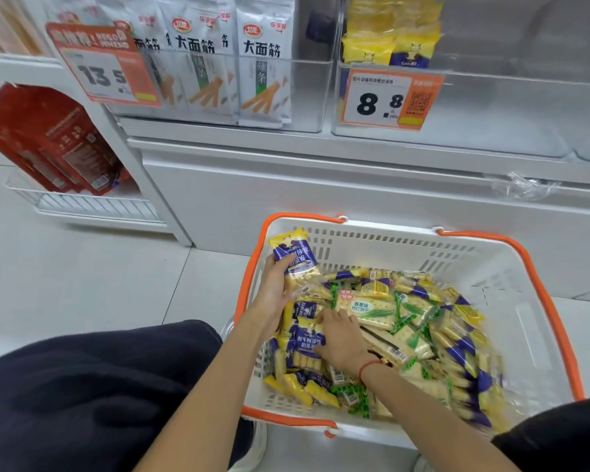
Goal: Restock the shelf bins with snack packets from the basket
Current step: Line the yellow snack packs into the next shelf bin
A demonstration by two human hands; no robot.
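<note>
glossy film snack packets [377, 310], perforated plastic basket [382, 245], clear plastic bins [474, 107]

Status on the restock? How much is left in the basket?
Early or midway. Done: the clear bin with the 8.8 tag holds a few yellow-and-purple packets at its back. In hand: the left hand grips one purple packet; the right hand rests on the pile. Left: the basket still holds dozens of packets, including green ones.
</note>
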